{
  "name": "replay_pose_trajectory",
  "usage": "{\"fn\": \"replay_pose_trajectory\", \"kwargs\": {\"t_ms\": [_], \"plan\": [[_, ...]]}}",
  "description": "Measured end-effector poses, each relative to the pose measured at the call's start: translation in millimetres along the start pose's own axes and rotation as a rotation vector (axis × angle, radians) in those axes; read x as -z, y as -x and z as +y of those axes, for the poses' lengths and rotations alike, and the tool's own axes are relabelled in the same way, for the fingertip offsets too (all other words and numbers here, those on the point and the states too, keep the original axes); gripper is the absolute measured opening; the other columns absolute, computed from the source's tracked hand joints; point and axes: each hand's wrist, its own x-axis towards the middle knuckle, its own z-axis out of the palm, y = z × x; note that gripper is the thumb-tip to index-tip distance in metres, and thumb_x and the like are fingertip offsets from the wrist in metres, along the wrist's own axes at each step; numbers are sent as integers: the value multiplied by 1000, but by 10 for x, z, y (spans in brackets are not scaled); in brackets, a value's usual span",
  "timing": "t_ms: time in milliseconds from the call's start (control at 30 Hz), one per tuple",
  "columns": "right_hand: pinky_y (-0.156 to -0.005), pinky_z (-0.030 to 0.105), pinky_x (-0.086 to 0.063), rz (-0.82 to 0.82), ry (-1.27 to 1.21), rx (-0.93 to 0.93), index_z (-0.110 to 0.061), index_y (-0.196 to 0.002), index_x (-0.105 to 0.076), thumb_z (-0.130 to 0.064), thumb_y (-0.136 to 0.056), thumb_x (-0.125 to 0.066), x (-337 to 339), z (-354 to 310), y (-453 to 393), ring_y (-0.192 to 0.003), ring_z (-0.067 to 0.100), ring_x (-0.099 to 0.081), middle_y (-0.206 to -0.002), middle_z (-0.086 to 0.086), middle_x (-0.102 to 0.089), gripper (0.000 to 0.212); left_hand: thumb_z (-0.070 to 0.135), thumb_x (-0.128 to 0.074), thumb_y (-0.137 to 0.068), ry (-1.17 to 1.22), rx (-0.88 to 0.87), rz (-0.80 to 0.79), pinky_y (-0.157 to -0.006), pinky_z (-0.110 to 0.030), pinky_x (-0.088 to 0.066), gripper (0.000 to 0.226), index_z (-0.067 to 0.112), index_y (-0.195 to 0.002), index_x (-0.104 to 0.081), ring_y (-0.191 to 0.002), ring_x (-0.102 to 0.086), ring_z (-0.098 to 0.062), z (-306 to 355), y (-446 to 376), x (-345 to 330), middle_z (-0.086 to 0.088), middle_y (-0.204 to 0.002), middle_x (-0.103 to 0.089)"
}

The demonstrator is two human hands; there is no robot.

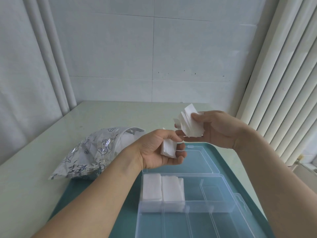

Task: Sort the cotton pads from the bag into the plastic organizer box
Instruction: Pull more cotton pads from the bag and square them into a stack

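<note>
White cotton pads fill two compartments of the clear organizer box.

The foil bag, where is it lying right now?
In the head view, the foil bag lies on the table at left, beside the teal tray, behind the left forearm.

Pale greenish-white table in front of me, pushed into a corner against the tiled wall. A few small dark specks on its top, far left. Directly on it: a teal tray, reaching from mid-table to the near edge. Left of the tray lies a crinkled silver foil bag with dark cartoon prints, mouth open toward the far right, near corner just overlapping the tray's rim.
</note>
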Motion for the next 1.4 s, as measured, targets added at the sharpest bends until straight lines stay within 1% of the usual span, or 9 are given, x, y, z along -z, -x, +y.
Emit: {"fn": "replay_pose_trajectory", "kwargs": {"t_ms": [133, 300, 367, 567, 700, 867, 1000, 1200, 1400], "plan": [[-102, 46, -51, -15, -11, 33, 6, -127, -59, -14, -103, -44, -27, -5, 2, -122, 38, -62, -131, 25, -63, 34, 6, -60, -82, 75, -11, -23, -60, -29, -50, 13, 5, -94, -60, -70, -56, -25, 22, 21, -29, -15, -85, -55], [-99, 52, -52, 44, 29, 77, 6, -131, -58, -12, -101, -51, -15, -44, 15, -121, 42, -61, -134, 26, -60, 36, 9, -65, -77, 259, 31, 95, -55, -32, -59, 39, 2, -109, -45, -71, -63, -31, 30, 8, -38, -20, -97, -51], [-94, 51, -55, 59, -5, 85, 7, -129, -59, -11, -100, -52, -42, -47, 14, -110, 37, -66, -126, 24, -65, 34, 12, -60, -87, 229, 43, 104, -56, -33, -61, 30, 3, -108, -41, -74, -66, -34, 32, 9, -38, -23, -94, -53], [-78, 40, -61, 68, -143, 32, 7, -125, -60, -7, -99, -53, -114, 15, -35, -91, 28, -70, -106, 16, -70, 31, 7, -66, -87, 18, -39, 210, -89, -49, -55, 28, 2, -113, -58, -90, -66, -42, -29, -56, -12, -20, -90, -62], [-71, 35, -62, 70, -137, 28, 5, -120, -62, -8, -98, -54, -103, -4, -10, -84, 24, -72, -99, 13, -72, 26, -11, -69, -73, 54, -112, 189, -73, -39, -60, 31, 1, -99, -57, -75, -66, -29, -35, -63, 23, -18, -86, -62], [-66, 33, -60, 105, -110, 32, 4, -117, -64, -9, -97, -57, -110, -15, -3, -84, 25, -70, -103, 15, -70, 25, 16, -74, -77, 79, -139, 226, -69, -39, -57, 19, 7, -85, -60, -61, -57, -20, 6, -67, -5, -8, -72, -58], [-69, 34, -62, 102, -114, 48, 3, -116, -64, -10, -95, -58, -125, -33, 9, -85, 25, -71, -103, 13, -71, 25, 19, -81, -63, 72, -76, 289, -75, -42, -56, 44, 3, -97, -57, -87, -62, -35, -8, -67, 12, -17, -93, -60], [-76, 37, -61, 114, -89, 42, 2, -115, -65, -11, -96, -59, -122, -31, 13, -89, 27, -68, -104, 14, -69, 24, 18, -82, -70, 213, -55, 338, -72, -40, -53, 38, 9, -95, -55, -67, -60, -26, 3, -79, 40, -9, -72, -57], [-73, 32, -62, 43, -111, 40, 8, -122, -63, -10, -98, -56, -165, -33, 37, -90, 25, -72, -111, 18, -71, 31, 29, -75, -82, 347, -46, 343, -70, -45, -60, 56, -3, -120, -52, -84, -60, -36, 66, -47, 47, -19, -98, -51]]}}
